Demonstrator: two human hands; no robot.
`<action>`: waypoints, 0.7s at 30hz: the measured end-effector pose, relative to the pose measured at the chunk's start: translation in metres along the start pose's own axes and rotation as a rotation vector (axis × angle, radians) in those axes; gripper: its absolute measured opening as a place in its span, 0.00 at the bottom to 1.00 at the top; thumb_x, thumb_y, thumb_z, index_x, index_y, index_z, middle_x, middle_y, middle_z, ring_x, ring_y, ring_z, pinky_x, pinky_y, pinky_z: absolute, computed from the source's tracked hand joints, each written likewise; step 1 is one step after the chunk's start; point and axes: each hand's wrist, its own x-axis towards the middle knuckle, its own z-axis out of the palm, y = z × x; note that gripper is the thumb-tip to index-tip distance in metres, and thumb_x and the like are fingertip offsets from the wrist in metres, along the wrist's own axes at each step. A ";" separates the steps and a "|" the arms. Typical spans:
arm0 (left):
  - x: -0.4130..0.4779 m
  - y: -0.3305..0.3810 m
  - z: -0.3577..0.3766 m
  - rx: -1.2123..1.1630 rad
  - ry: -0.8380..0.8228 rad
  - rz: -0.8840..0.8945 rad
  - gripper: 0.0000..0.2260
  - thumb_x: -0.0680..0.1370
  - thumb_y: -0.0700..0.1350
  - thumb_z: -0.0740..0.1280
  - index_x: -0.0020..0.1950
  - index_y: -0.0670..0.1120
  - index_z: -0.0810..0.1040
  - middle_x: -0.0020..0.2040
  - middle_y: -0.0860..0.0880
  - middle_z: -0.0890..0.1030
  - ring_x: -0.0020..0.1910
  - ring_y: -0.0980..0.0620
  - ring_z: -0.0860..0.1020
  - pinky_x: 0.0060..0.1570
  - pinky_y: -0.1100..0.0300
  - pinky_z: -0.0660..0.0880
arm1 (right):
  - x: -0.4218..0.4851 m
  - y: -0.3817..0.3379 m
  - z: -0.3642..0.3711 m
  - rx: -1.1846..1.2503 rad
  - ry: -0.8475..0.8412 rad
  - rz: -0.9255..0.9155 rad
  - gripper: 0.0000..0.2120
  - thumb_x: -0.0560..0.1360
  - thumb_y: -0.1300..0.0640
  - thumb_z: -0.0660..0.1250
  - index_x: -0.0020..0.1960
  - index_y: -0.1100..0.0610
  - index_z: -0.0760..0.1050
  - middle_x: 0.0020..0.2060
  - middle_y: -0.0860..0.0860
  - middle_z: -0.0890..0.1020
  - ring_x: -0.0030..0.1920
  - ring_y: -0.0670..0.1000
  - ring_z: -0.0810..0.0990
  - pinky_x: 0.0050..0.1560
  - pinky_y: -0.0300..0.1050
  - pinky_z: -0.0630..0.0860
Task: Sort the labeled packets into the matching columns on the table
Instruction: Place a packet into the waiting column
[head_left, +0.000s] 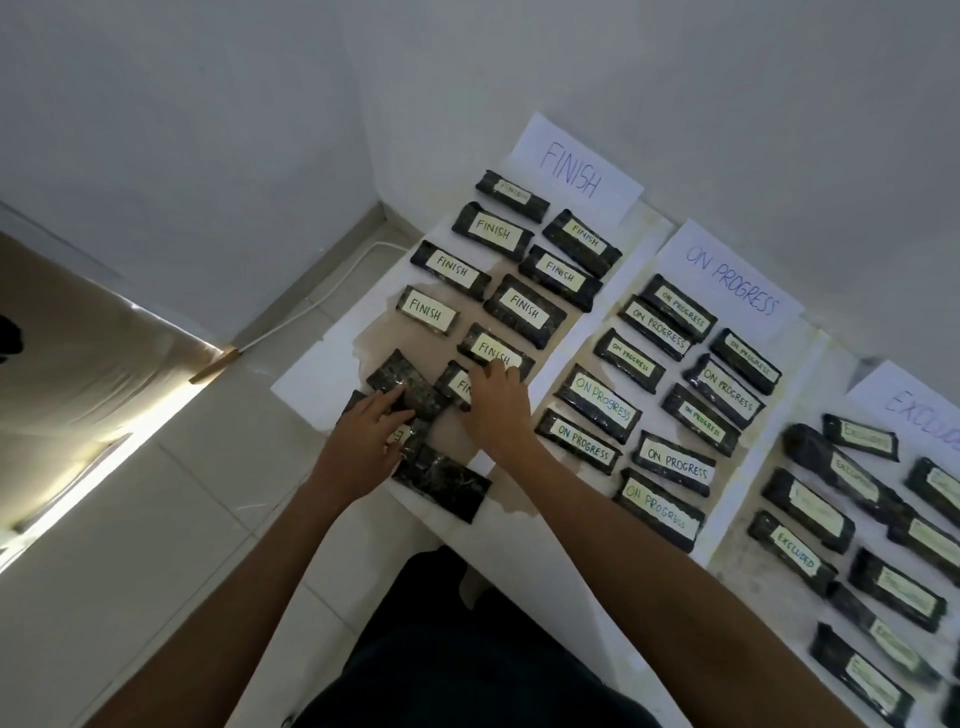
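— What is on your feed?

— I see a white worktop (311, 376) with three white paper signs along its far side: the FINISH sign (571, 169), the ON PROGRESS sign (732, 280) and the EXCLUDED sign (919, 410), which the right edge cuts off. Below them lie dark plastic-wrapped packets with pale handwritten labels, in rough double columns: FINISH packets (524, 309), ON PROGRESS packets (602, 402) and EXCLUDED packets (792, 543).

— And the hands?

— Both are at the near end of the FINISH column. The left hand (363, 447) lies with straight fingers flat on a dark label-down packet (395, 376) and grips nothing. A half-hidden packet (413, 436) sits partly under that hand, and I cannot read the scrap of label it shows.

— The right one?

— The right hand (496, 410) covers a packet lettered "FI" (456, 382), with the rest of the word hidden. Its fingertips bend at the far edge, just touching the neighbouring FINISH packet (493, 348). I cannot tell whether it grips or only rests there.

— Anything else unsorted?

— One more blank-faced packet (441, 488) lies at the worktop's near edge, just beside the left wrist.
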 end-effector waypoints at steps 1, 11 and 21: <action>-0.002 -0.002 -0.001 0.003 0.003 -0.007 0.21 0.66 0.35 0.73 0.59 0.43 0.78 0.67 0.40 0.72 0.62 0.37 0.73 0.59 0.43 0.73 | -0.001 -0.002 -0.001 0.008 0.017 -0.034 0.20 0.73 0.58 0.68 0.63 0.61 0.70 0.61 0.60 0.71 0.59 0.61 0.69 0.57 0.54 0.72; -0.015 -0.014 -0.004 -0.087 0.089 -0.110 0.25 0.64 0.31 0.73 0.60 0.41 0.75 0.64 0.36 0.72 0.62 0.38 0.71 0.59 0.44 0.70 | 0.031 -0.071 0.004 -0.104 -0.088 -0.303 0.19 0.76 0.54 0.64 0.62 0.63 0.67 0.58 0.60 0.73 0.55 0.57 0.72 0.55 0.48 0.71; -0.009 -0.001 -0.017 -0.314 0.221 -0.289 0.23 0.71 0.34 0.68 0.66 0.42 0.71 0.66 0.40 0.69 0.65 0.41 0.67 0.65 0.48 0.66 | 0.039 -0.064 -0.025 0.601 -0.168 -0.029 0.07 0.74 0.59 0.66 0.42 0.62 0.72 0.36 0.52 0.75 0.38 0.51 0.73 0.40 0.46 0.70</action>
